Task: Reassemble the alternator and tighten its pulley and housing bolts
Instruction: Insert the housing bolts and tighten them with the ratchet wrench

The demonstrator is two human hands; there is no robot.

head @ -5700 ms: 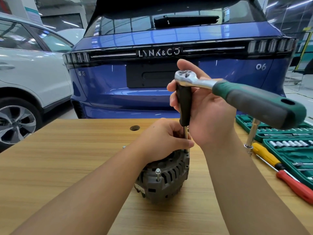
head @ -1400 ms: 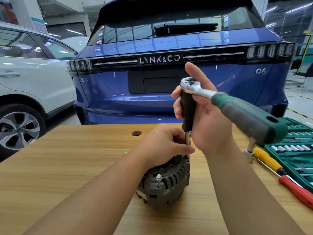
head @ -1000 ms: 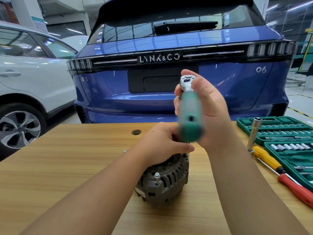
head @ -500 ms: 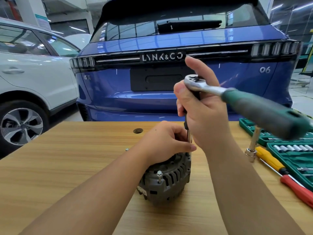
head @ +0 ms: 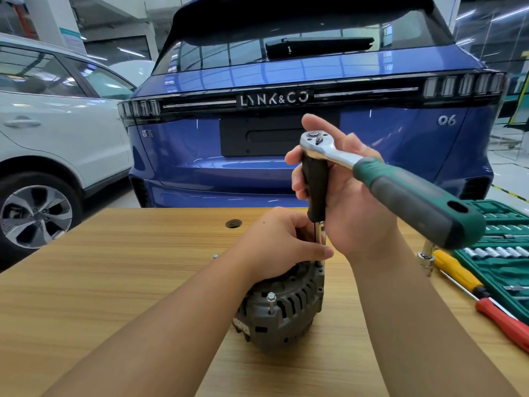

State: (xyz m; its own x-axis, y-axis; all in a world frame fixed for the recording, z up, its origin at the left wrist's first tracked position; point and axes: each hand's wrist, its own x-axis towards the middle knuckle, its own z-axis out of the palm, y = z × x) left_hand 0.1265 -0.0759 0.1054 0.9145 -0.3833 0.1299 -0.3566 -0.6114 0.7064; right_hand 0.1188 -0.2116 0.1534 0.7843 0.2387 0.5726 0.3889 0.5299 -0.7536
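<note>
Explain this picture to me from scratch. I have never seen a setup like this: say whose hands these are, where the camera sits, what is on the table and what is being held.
There is no machine here, only a person working with bare hands. The single picture comes from a wide-angle camera worn on the person's head, looking forward and down, so both forearms reach in from the bottom.

On the wooden table stands a grey alternator, a car's generator, with one bolt sticking up from its housing. The left hand rests on top of it, fingers curled around the thin shaft of the tool. The right hand grips the black extension under a ratchet wrench with a green handle, which stands upright over the alternator's far edge.

To the right lie a green socket set and two screwdrivers, yellow and red. Behind the table are a blue car and a white car.
</note>
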